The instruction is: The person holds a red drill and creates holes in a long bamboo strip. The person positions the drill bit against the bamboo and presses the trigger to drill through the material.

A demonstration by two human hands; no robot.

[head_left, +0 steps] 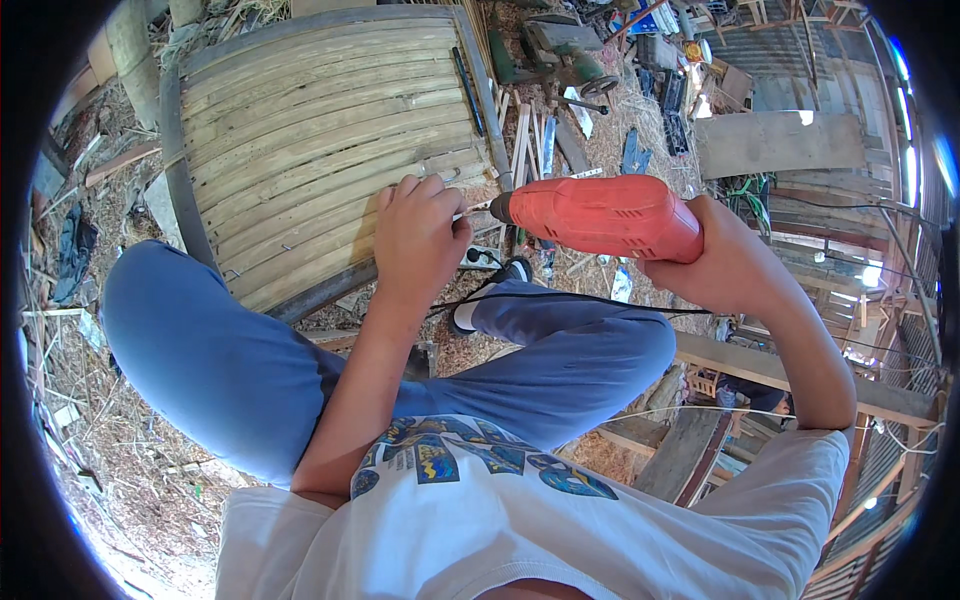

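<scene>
My right hand (728, 258) is wrapped round the rear grip of a red power drill (600, 214). The drill lies level and points left, its black chuck (501, 208) close to my left hand (420, 222). A thin bit (478, 208) runs from the chuck to my left fingers. Those fingers are curled together over the near right part of a slatted wooden panel (330, 150), and what they grip, if anything, is hidden. The panel has a dark frame (190, 205) around pale slats.
A black pen-like stick (468, 90) lies on the panel's far right side. A black cord (600, 300) crosses in front of my bent legs (560, 350). Wood strips (525, 145) and a green machine (590, 80) lie beyond. Straw and scraps cover the ground.
</scene>
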